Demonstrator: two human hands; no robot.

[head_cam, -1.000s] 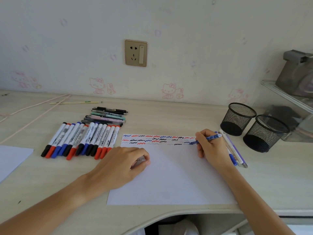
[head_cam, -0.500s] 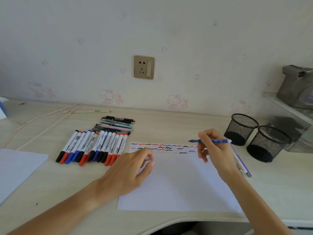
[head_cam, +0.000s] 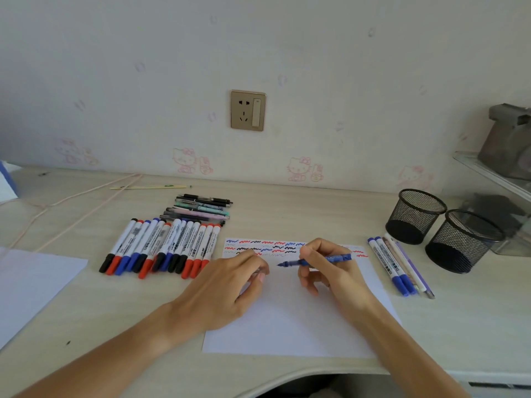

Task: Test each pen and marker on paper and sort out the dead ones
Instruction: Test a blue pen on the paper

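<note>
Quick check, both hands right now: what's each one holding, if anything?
Left hand: fingers curled, pinching something small at the fingertips; cannot tell what.
Right hand: gripping the blue pen, tip pointing left above the paper.

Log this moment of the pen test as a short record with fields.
right hand: right hand holds a blue uncapped pen, tip pointing left above the paper
left hand: left hand rests on the white paper sheet, something small in its fingers; cannot tell what
paper marks: red, blue and black squiggles along the top edge
left group: row of white markers
right group: few pens beside two black mesh cups
</note>
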